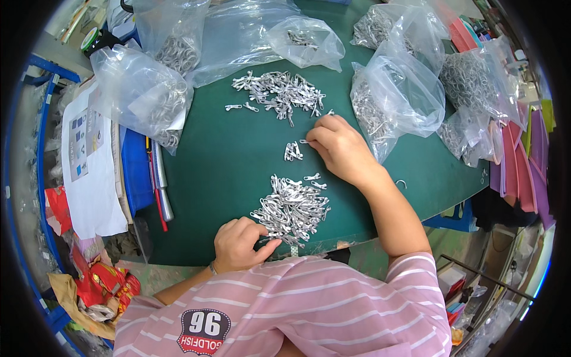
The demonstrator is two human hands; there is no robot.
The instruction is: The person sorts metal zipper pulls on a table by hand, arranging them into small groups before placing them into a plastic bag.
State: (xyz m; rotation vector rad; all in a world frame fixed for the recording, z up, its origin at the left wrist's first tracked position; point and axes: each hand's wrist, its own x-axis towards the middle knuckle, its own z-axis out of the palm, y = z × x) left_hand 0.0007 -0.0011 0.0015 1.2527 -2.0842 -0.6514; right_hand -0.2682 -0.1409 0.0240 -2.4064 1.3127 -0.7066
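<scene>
Close to my body, a large pile of small silver metal clasps [291, 208] lies on the dark green table mat [208, 178]. My left hand [241, 241] rests at the pile's near left edge, fingers curled, with a gap between thumb and forefinger. Farther up, my right hand [342, 149] is closed in a pinch, and one end of a silver clasp [303, 141] sticks out from its fingertips. Just left of it is a little heap of clasps [292, 152]. Beyond both hands spreads another loose pile of clasps [279, 92]. Some right fingertips are hidden.
Clear plastic bags of metal parts stand at the far left [148, 95], the far middle [306, 41] and the right [386, 101]. A blue tray [135, 172], pens [159, 190] and a printed sheet [89, 166] line the left edge. Pink and purple folders [523, 166] stand at right.
</scene>
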